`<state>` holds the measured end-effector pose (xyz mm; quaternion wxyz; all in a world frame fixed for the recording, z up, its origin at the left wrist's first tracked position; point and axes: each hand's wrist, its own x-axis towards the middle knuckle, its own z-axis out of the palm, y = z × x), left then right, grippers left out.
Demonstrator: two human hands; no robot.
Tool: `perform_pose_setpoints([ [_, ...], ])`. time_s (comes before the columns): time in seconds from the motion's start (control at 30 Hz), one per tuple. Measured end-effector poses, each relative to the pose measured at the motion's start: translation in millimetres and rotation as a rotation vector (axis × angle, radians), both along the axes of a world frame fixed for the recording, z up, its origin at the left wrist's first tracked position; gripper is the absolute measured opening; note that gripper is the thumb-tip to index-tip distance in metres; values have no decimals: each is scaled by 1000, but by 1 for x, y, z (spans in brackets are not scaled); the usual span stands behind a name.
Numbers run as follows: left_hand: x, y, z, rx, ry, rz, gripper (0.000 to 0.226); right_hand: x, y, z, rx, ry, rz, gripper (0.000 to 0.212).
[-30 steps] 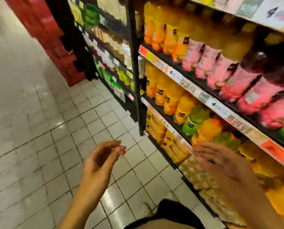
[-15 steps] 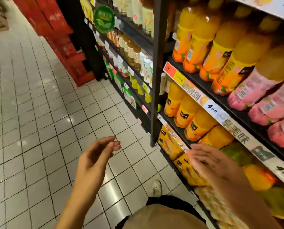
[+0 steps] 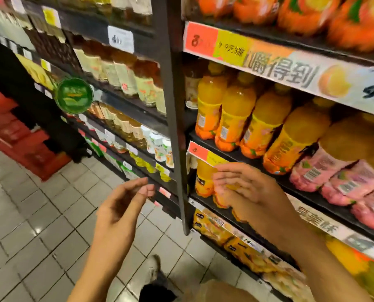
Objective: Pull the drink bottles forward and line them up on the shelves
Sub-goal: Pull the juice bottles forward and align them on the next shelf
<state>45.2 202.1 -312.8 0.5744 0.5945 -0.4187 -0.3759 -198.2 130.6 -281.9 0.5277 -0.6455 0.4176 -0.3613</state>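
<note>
A row of orange juice bottles (image 3: 236, 118) stands at the front of a black shelf (image 3: 223, 153) to my right, with pink-labelled bottles (image 3: 325, 171) further right on the same shelf. One shelf lower, more orange bottles (image 3: 203, 179) stand behind my right hand (image 3: 245, 190), which is held in front of them with fingers spread and nothing in it. My left hand (image 3: 125, 203) hovers over the aisle floor left of the shelf post, fingers loosely curled and empty.
A black upright post (image 3: 175, 118) divides this bay from the tea and small-bottle shelves (image 3: 125, 83) on the left. Red crates (image 3: 14, 136) are stacked far left. Grey tiled floor (image 3: 40, 225) lies below, with my shoe (image 3: 151, 269) on it.
The view has swung up and closer to the shelves. My right hand has risen from the lower shelf edge to the orange bottles beside the post. My left hand rose slightly.
</note>
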Motion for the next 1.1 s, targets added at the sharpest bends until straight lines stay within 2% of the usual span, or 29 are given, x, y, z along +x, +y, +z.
perform_pose_setpoints([
  [0.3, 77, -91, 19, -38, -52, -429, 21, 79, 0, -6, -60, -51, -370, 28],
  [0.47, 63, -123, 41, -143, -100, -646, 24, 70, 7, 9, -113, -56, -521, 33],
  [0.57, 39, -137, 55, -221, -119, -685, 33, 59, 4, 24, -183, -43, -578, 34],
  [0.73, -10, -152, 66, -388, -379, -583, 57, 43, -13, 44, -314, 148, -714, 32],
  [0.87, -35, -170, 69, -384, -577, -574, 79, 34, -38, 58, -537, 486, -777, 39],
  [0.93, -44, -180, 72, -342, -582, -567, 73, 30, -52, 61, -597, 627, -829, 37],
  [1.0, -51, -193, 79, -395, -595, -472, 45, 33, -64, 62, -630, 719, -878, 27],
  [1.07, -57, -206, 84, -406, -593, -369, 14, 39, -76, 63, -647, 743, -907, 26],
  [1.1, -59, -212, 87, -381, -596, -349, 9, 43, -81, 63, -650, 735, -925, 28],
])
